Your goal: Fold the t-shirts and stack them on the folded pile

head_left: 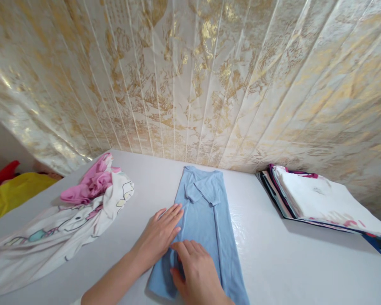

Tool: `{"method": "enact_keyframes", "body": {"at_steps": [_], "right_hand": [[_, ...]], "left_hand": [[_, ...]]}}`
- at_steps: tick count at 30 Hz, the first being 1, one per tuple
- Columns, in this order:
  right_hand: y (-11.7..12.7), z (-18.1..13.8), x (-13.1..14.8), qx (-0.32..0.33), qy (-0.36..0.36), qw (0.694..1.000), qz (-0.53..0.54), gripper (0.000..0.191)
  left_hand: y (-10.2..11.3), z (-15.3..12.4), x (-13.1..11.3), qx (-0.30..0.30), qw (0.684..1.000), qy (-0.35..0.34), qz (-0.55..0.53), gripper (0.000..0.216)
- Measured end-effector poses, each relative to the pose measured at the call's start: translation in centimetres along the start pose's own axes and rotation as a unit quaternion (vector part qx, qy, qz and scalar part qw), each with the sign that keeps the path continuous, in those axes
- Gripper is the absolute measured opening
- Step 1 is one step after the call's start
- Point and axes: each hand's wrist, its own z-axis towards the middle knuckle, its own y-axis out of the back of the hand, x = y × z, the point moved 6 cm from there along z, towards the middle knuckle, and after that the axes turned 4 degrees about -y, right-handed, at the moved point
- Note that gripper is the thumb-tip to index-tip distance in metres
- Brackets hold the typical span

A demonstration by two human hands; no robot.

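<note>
at frame centre, blue shirt [206, 220] lies on desk [273, 258], sides folded in, lengthwise fold judged done. left hand [160, 235] flat, open, pressing left edge; right hand [197, 273] pinching hem. crumpled garments [70, 212] left unfolded; folded stack [320, 201] right.

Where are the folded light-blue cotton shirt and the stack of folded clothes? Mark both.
folded light-blue cotton shirt [206, 212]: head view, middle of its front.
stack of folded clothes [317, 199]: head view, white top garment.

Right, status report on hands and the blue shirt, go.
Left hand flat on blue shirt, right hand pinching its lower edge. Shirt folded long on white table. Unfolded clothes left, folded stack right, both apart.
</note>
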Motion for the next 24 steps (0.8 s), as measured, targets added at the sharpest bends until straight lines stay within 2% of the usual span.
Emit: {"method": "enact_keyframes", "body": {"at_steps": [5,8,13,17,21,24], "right_hand": [[0.8,0.7,0.0,-0.013,-0.017,0.998,0.063,0.036],[0.9,0.9,-1.2,-0.029,-0.039,0.998,0.037,0.038],[-0.1,0.6,-1.6,-0.025,-0.047,0.998,0.043,0.036],[-0.1,0.5,-1.0,0.007,-0.053,0.998,0.037,0.034],[1.6,0.7,-1.6,0.004,-0.072,0.997,0.003,0.042],[3.8,1.9,-2.9,-0.005,-0.094,0.996,0.005,0.033]], "left_hand": [[0.0,0.2,0.3,0.009,1.000,0.006,-0.002,0.043],[0.2,0.2,0.3,0.006,1.000,0.009,0.002,0.042],[0.4,0.1,-0.1,-0.005,1.000,0.006,0.016,0.042],[0.4,0.2,-0.3,-0.013,1.000,0.005,0.029,0.042],[1.8,0.3,-0.7,-0.032,0.999,0.005,0.026,0.041],[3.9,-0.7,-1.5,-0.072,0.997,0.015,0.003,0.036]]}}
